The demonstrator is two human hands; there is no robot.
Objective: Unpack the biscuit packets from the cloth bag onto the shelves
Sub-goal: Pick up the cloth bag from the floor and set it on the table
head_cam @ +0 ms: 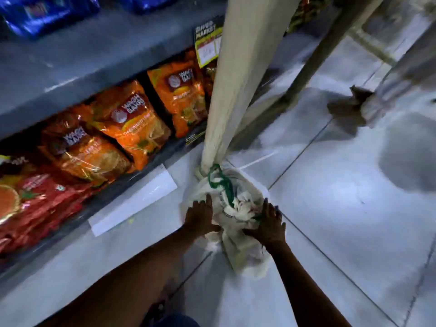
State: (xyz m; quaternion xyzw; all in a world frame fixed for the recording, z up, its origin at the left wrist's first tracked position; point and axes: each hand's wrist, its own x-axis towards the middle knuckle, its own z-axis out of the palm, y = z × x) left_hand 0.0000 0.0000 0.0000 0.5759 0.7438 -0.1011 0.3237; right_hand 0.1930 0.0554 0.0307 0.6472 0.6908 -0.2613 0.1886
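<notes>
A cream cloth bag with green handles lies crumpled on the tiled floor at the foot of a shelf upright. My left hand rests on the bag's left side with fingers spread. My right hand presses on its right side, thumb tucked into the fabric. Whether either hand grips the cloth is unclear. White wrapped packets show in the bag's mouth between my hands. The grey shelf runs along the left.
Orange snack packets and red packets fill the lower shelf at left. Blue packets sit on the upper shelf. A cream upright post rises above the bag. A brown rag lies on the floor at right.
</notes>
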